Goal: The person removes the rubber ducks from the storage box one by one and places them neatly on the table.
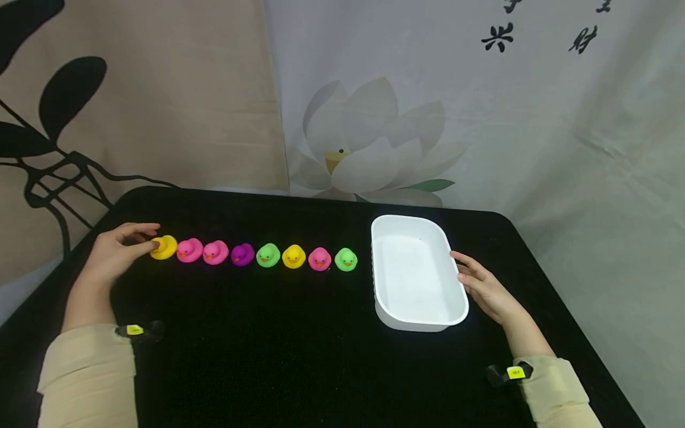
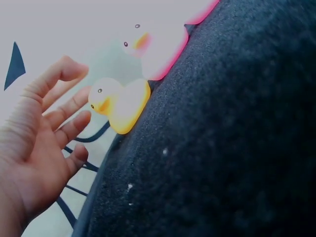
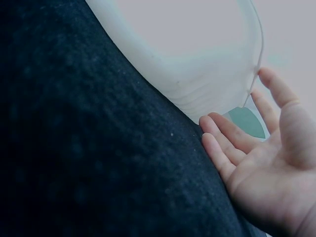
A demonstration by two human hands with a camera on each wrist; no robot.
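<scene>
Several rubber ducks stand in a row across the black table in the head view. At the row's left end is a yellow duck (image 1: 166, 247); my left hand (image 1: 120, 249) is beside it, fingertips at its head. In the left wrist view that yellow duck (image 2: 122, 106) sits upright by the spread, slightly bent fingers (image 2: 74, 129), which do not close round it. My right hand (image 1: 489, 290) touches the right side of an empty white tray (image 1: 420, 327) with loosely extended fingers. The right wrist view shows those fingertips against the tray's wall (image 3: 182, 89).
Rightward from the yellow duck come a pink duck (image 1: 189, 250), another pink duck (image 1: 216, 252), a purple duck (image 1: 243, 254), a green duck (image 1: 268, 255), a second yellow duck (image 1: 294, 257), a third pink duck (image 1: 319, 259) and another green duck (image 1: 346, 260). A printed curtain (image 1: 374, 53) hangs behind.
</scene>
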